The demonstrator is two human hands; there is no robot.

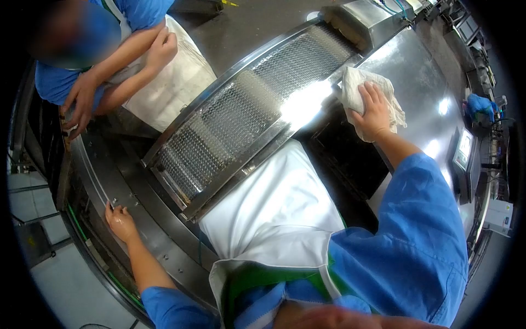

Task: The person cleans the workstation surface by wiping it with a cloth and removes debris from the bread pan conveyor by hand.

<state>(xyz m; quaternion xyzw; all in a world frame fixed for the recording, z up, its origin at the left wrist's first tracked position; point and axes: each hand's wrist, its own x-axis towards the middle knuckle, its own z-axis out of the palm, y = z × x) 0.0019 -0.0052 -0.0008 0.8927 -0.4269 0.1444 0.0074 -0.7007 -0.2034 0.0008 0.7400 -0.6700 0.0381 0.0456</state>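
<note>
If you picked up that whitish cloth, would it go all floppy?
Probably: the cloth wrinkles into soft folds under the right hand. It's likely light too, as its edges look thin, though I can't tell if it's wet.

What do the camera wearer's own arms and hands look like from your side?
The left hand and right hand are both ungloved, with no watch or bracelet to be seen. The left sleeve and right sleeve are plain blue, loose fabric, ending around the elbows and leaving both forearms bare. I see no markings on them.
</note>
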